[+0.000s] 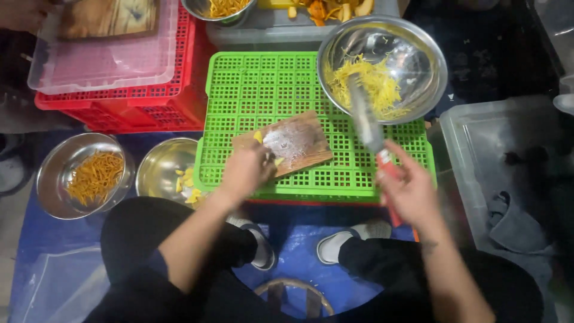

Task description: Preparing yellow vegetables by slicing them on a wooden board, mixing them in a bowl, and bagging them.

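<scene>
Right hand (pixel 409 191) clenched on knife (pixel 366 119), blade blurred over steel bowl (pixel 418 36) upper right. Left hand (pixel 245 170) pinches yellow piece (pixel 278 161) on board (pixel 299 143); best keep fingertips tucked.

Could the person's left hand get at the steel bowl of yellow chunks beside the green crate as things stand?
Probably yes: the left hand rests at the wooden board, and the bowl sits just left of it, open-topped with nothing between.

No packages, signs or screens show here; the one label is a small white-and-red patch on the knife handle (pixel 385 160).
</scene>
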